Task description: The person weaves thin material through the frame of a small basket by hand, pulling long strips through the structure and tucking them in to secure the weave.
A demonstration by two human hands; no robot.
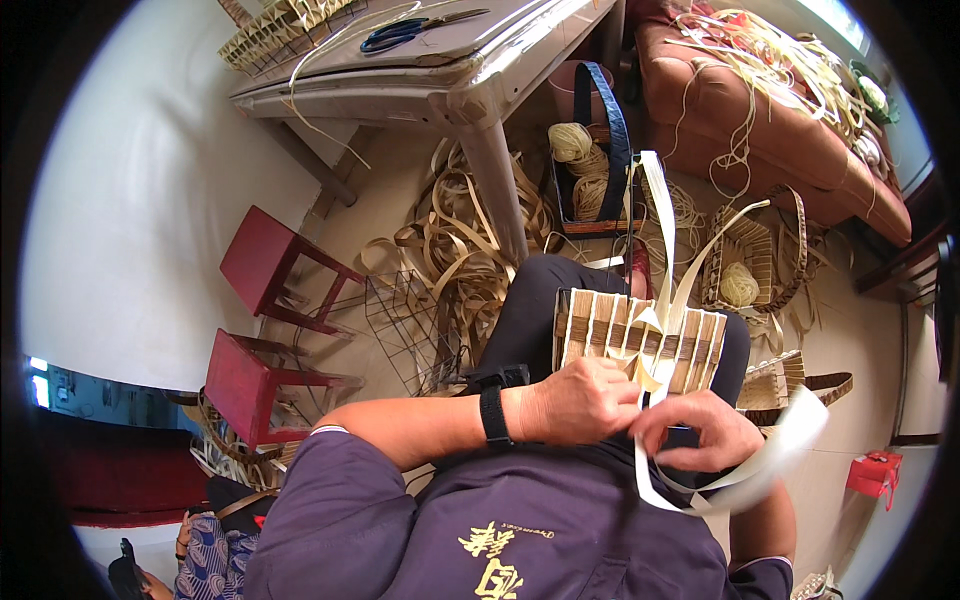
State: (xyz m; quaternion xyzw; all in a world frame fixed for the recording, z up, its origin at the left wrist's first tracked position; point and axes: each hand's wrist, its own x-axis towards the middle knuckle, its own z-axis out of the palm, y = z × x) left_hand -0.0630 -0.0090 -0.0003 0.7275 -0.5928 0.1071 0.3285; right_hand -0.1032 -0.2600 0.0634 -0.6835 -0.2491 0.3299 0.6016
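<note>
A woven basket (590,330) rests on my lap, its brown slats bound at intervals with cream cord. Pale flat strips (656,200) rise from its middle, and a small folded loop of strip stands out on its near side. My left hand (588,402) is closed at the basket's near edge, thumb and fingers pinching the strip there. Beside it, my right hand (705,430) has its fingers curled in a pinch on the same strip. The strip's white tail (775,455) sweeps out to the right, blurred by motion. Just what lies between my fingertips is partly hidden.
A table (420,85) with blue-handled scissors (400,34) stands ahead. Brown strips (460,230) heap beneath it, beside a wire frame (405,325) and red stools (240,385). A handled basket (600,190) holds yarn balls. Strips cover the sofa (690,90). Another person (215,550) sits lower left.
</note>
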